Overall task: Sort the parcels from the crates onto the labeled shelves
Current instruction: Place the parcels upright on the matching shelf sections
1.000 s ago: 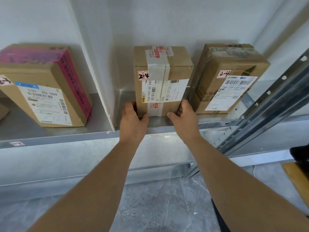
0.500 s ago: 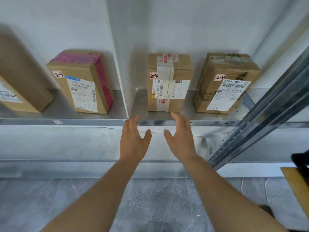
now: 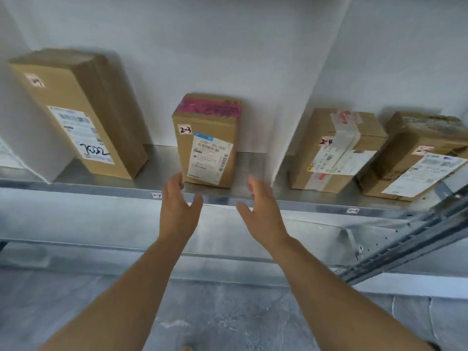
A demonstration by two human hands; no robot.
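Though the left hand [image 3: 177, 210] overlaps the blurred parcel [image 3: 208, 122], contact is unclear.

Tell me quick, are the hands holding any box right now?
Left hand: open, holding nothing, fingertips by the brown cardboard parcel with pink tape.
Right hand: open, holding nothing.

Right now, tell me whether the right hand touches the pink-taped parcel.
Apart. The head view shows a strip of bare shelf between the fingers of the right hand and the pink-taped parcel.
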